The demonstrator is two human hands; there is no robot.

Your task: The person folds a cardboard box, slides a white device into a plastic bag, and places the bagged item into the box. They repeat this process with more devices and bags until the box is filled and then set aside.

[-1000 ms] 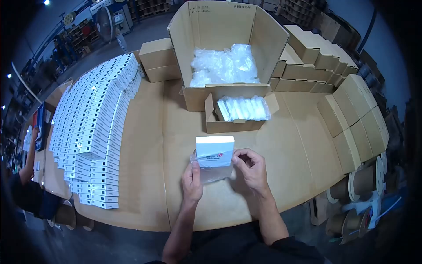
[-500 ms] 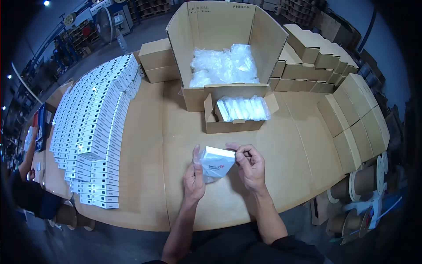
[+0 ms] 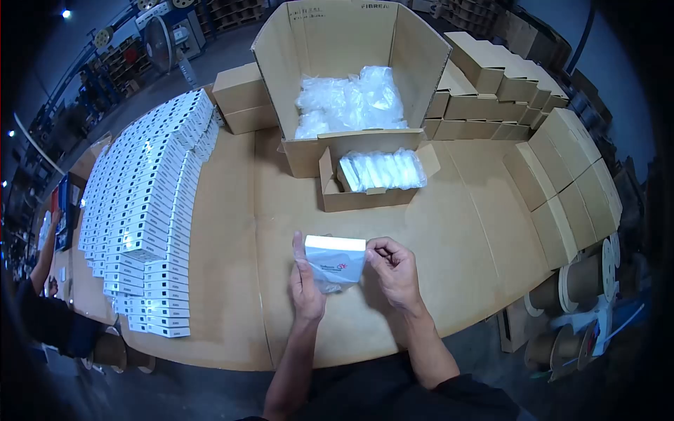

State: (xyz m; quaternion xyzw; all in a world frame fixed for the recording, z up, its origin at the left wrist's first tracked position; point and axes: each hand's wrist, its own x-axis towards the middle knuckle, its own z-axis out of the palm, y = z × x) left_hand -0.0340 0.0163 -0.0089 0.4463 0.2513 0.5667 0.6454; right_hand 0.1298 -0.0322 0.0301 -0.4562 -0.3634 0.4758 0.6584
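A flat white box (image 3: 335, 261) with a small red logo and printed text sits in a clear plastic bag (image 3: 332, 287) above the middle of the table. My left hand (image 3: 307, 289) grips it along the left side, thumb in front. At its upper right corner, my right hand (image 3: 395, 270) has thumb and forefinger pinched together, seemingly on the bag's edge. Beyond both hands stands an open small carton (image 3: 368, 201) with a row of bagged white boxes (image 3: 382, 170) inside.
Stacked white boxes (image 3: 151, 189) cover the table's left side. Behind the small carton, a large open carton (image 3: 351, 35) contains clear plastic bags (image 3: 351, 102). Brown cartons (image 3: 562, 168) are stacked at right. Another person's arm (image 3: 45, 256) shows at far left.
The bagged box has turned so its top edge is nearly level, and it has shifted slightly left. Both hands still hold its sides. My head view has shifted a little.
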